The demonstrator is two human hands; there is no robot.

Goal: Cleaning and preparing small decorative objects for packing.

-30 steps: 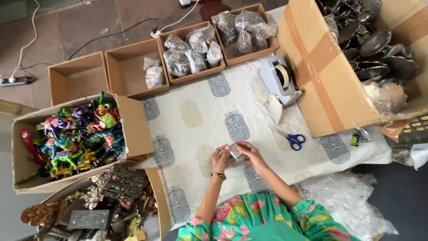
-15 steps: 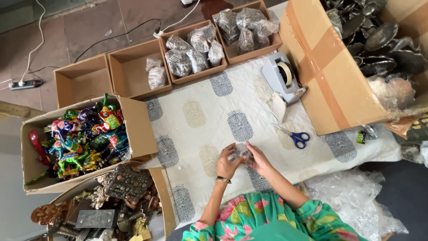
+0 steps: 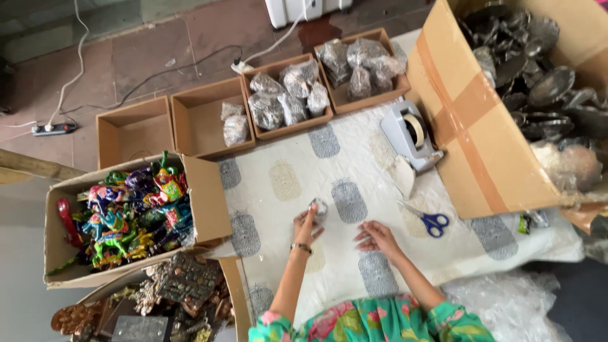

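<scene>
Head view looks straight down on a white cloth printed with grey and tan pineapple shapes (image 3: pixel 354 158) spread over the floor. Biggest of all is the large tape-banded brown cardboard carton (image 3: pixel 468 133) at the right, full of dark metal dishes. Next comes the open cardboard box of brightly painted figurines (image 3: pixel 126 215) at the left, then a row of four shallow brown cardboard trays (image 3: pixel 209 120), three holding plastic-wrapped bundles. Smaller again are the grey tape dispenser (image 3: pixel 411 133) and the blue-handled scissors (image 3: pixel 432 223).

The left hand (image 3: pixel 306 229) pinches a small clear-plastic-wrapped packet (image 3: pixel 318 206) at its fingertips, lifted just above the cloth near a grey print. The right hand (image 3: pixel 376 235) rests on the cloth, fingers loosely spread, holding nothing.

As a judgement, a firm fingertip grip on the wrap's gathered end would keep the plastic from loosening, with the free hand steadying the cloth.

What is inside the packet is too small and glossy to make out, and the carton's right side is cut off.
</scene>
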